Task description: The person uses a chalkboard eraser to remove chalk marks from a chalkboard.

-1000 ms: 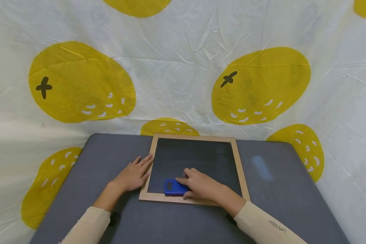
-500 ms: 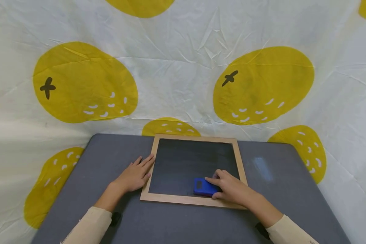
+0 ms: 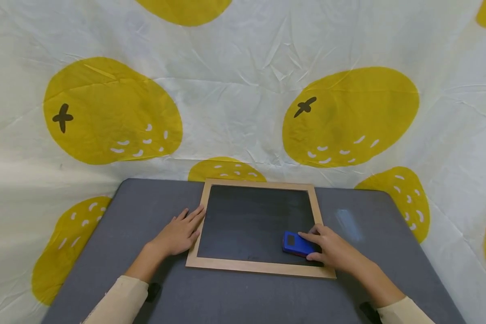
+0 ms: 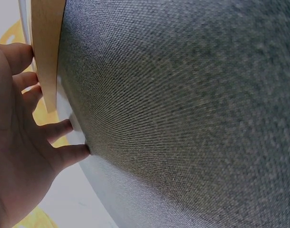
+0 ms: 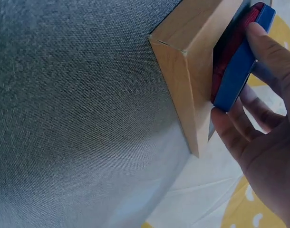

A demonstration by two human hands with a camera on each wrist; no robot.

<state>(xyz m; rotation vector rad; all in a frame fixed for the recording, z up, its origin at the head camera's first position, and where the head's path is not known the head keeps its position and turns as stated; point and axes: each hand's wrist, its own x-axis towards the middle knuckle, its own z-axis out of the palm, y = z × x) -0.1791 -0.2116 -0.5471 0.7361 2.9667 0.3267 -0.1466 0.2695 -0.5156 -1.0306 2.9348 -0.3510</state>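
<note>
A wood-framed chalkboard (image 3: 259, 216) lies on the grey table. My right hand (image 3: 334, 247) grips a blue chalkboard eraser (image 3: 295, 244) near the board's lower right corner. In the right wrist view the eraser (image 5: 237, 71) has a blue back and a dark red felt side turned to the board, with thumb and fingers on its edges. My left hand (image 3: 178, 234) rests with spread fingers against the left side of the frame. From the left wrist view, its fingertips touch the wooden frame (image 4: 46, 52), while two other fingers reach down to the table cloth.
The grey table (image 3: 227, 297) extends around the board, with a pale chalky smudge (image 3: 349, 225) on its right part. Behind it hangs a white curtain (image 3: 231, 90) printed with large yellow fruit shapes.
My right hand has slid the eraser rightward along the lower part of the board, slightly upward and tilted at the end. My left hand has stayed at the frame's left side.
</note>
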